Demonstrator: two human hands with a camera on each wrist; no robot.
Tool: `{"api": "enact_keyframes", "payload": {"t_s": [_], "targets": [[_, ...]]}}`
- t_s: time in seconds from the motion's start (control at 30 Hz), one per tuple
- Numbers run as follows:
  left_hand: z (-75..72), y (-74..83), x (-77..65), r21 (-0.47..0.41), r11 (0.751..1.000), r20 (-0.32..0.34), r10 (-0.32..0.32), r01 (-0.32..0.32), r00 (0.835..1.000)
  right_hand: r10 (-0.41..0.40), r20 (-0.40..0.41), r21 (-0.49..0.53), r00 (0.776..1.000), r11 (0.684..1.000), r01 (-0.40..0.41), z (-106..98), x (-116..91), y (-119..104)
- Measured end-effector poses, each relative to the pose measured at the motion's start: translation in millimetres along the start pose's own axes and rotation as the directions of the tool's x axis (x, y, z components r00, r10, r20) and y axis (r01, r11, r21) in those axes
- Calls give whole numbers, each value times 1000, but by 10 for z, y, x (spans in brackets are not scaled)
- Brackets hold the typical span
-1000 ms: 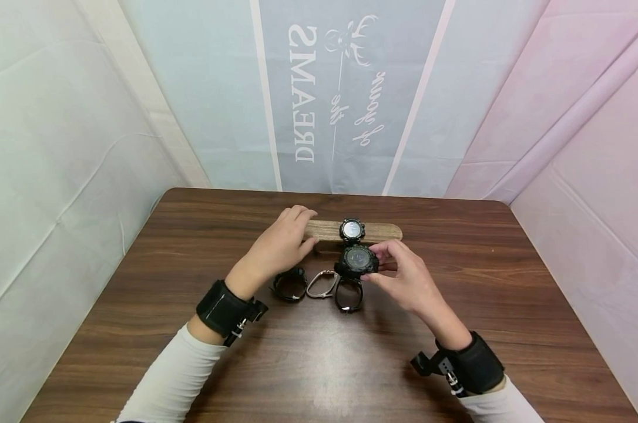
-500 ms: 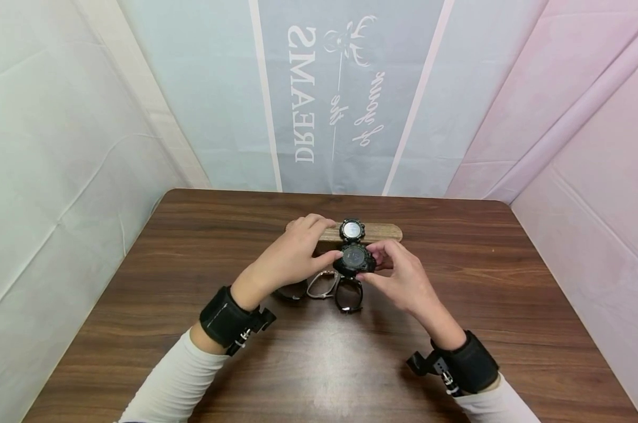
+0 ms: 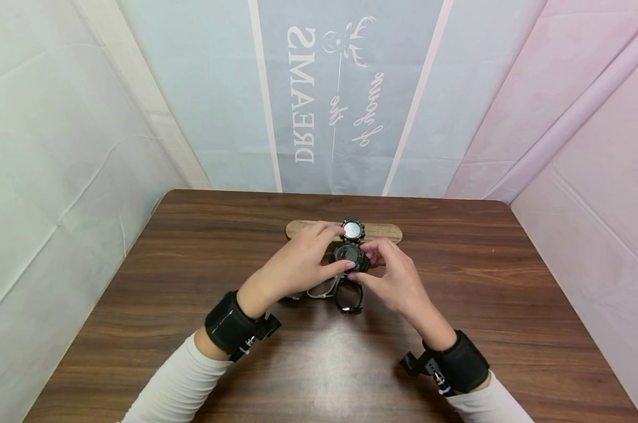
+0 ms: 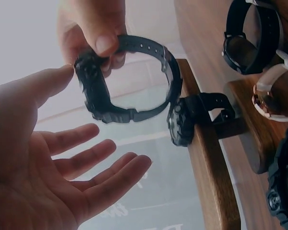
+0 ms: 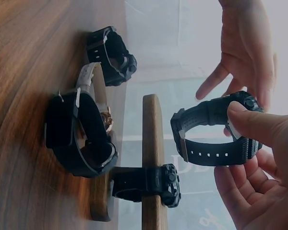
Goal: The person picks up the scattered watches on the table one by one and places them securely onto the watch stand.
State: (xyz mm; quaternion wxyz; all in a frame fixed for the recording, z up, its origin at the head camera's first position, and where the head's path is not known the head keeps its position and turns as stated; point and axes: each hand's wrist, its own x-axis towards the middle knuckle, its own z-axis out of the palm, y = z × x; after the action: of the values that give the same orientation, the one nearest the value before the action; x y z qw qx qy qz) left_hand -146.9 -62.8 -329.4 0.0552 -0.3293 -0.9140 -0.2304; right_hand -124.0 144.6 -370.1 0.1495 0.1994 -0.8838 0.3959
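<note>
My right hand (image 3: 395,279) grips a black digital wristwatch (image 5: 209,151) by its case, between thumb and fingers. Its strap is buckled into a loop. With fingers extended and spread, my left hand (image 4: 48,167) is beside this watch, its thumb tip at the case. The held watch hangs in front of a wooden watch stand (image 3: 385,232). Around the stand's bar sits another black watch (image 5: 169,186) with a round face.
On the brown table (image 3: 319,364), before the stand, a black-strapped watch (image 5: 62,124), a white-strapped watch (image 5: 88,76) and a bulky black watch (image 5: 100,51) stand in a row. A printed cloth (image 3: 224,106) hangs behind the table.
My left hand has moved right, from the stand's left end to the held watch. My right hand and its watch have shifted slightly left.
</note>
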Motion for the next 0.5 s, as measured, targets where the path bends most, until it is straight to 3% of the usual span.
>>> {"api": "enact_keyframes", "payload": {"t_s": [0.5], "targets": [[57, 47, -35, -11, 1000, -14, -30, 29, 999, -44, -47, -16, 998, 999, 43, 137, -19, -68]]}}
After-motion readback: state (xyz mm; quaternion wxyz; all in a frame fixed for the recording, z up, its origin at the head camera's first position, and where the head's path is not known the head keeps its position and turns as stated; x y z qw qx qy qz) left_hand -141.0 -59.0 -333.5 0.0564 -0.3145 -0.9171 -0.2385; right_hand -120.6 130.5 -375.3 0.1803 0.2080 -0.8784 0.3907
